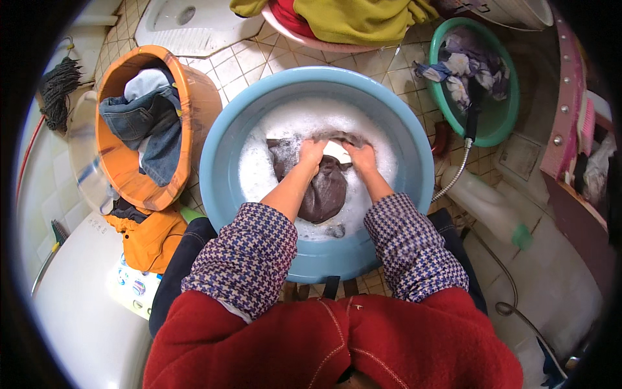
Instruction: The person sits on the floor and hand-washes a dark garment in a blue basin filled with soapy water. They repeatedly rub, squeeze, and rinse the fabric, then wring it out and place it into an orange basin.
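Observation:
A large blue plastic basin (311, 260) full of white suds (335, 114) stands between my knees. In it a soaked dark garment (323, 197) bulges up out of the foam. My left hand (312, 154) grips the cloth near the middle of the basin. Just to its right, my right hand (360, 156) holds another part of the same cloth, with the fingertips partly hidden. Between the two hands shows a white piece (336, 151); I cannot tell whether it is lining or a separate thing.
An orange tub (201, 121) with jeans (155, 126) stands at left, orange clothing (153, 238) below it. Beyond the blue basin sits a pink basin (335, 47) of clothes. At right are a green basin (510, 107) holding wet cloth, a shower hose (454, 172) and a plastic bottle (486, 204).

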Available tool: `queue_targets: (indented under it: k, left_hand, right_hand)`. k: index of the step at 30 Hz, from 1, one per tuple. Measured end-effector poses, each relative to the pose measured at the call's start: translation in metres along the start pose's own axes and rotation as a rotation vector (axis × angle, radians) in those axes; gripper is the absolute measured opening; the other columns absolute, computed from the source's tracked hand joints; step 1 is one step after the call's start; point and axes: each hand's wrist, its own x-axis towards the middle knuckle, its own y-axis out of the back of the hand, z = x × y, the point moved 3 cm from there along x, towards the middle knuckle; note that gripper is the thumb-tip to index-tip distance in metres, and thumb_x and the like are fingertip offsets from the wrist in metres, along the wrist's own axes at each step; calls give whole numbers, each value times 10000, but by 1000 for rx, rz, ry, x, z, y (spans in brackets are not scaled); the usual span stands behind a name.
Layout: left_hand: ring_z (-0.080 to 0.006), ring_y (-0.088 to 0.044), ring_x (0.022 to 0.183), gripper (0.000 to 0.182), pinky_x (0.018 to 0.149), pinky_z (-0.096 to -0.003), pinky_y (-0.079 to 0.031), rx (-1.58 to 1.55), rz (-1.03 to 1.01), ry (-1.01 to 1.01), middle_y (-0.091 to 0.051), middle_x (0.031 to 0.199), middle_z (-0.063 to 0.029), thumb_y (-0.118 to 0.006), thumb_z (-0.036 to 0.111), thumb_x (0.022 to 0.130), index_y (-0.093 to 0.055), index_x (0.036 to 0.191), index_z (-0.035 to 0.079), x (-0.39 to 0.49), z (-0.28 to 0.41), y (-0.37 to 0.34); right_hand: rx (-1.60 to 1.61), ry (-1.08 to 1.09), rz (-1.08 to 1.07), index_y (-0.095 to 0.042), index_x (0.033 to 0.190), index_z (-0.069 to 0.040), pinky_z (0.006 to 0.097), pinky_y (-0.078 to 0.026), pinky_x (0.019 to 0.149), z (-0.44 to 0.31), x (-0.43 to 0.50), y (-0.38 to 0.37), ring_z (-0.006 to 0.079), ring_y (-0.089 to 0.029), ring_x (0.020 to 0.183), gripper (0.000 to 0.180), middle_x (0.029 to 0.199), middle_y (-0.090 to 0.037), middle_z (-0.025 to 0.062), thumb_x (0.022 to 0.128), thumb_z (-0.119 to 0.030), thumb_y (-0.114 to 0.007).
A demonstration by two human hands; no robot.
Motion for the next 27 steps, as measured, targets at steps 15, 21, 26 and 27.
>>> queue_targets:
  k: [15, 21, 26, 27]
  left_hand:
    - [-159, -587, 733, 248, 649, -299, -486, -542, -210, 265, -605, 854, -53, -495, 325, 914, -562, 968, 92, -80, 36, 2]
    - [-173, -468, 482, 302, 442, -303, -368, -501, -422, 331, -472, 542, -8, -530, 294, 889, -505, 625, 149, -78, 44, 1]
    - [-136, -435, 496, 257, 422, -268, -339, -466, -428, 298, -462, 603, 14, -564, 273, 858, -458, 658, 150, -65, 36, 2]
    - [-125, -407, 485, 280, 416, -258, -326, -472, -465, 283, -437, 594, 22, -560, 290, 862, -427, 658, 153, -64, 33, 3]
  right_hand:
    - [-247, 397, 106, -593, 771, -58, 445, -438, 603, -138, -105, -24, 362, -585, 697, 202, 757, -614, 182, 838, -230, -512]
    - [-600, 710, -20, -578, 712, -52, 435, -427, 522, -130, -111, -45, 323, -615, 660, 226, 712, -609, 171, 831, -212, -471]
    - [-677, 568, 175, -574, 672, -111, 428, -403, 508, -128, -107, -42, 312, -567, 585, 258, 647, -579, 155, 859, -251, -466]
    - [-606, 669, 164, -571, 654, -101, 432, -413, 512, -130, -107, -42, 324, -566, 577, 264, 629, -574, 158, 843, -263, -485]
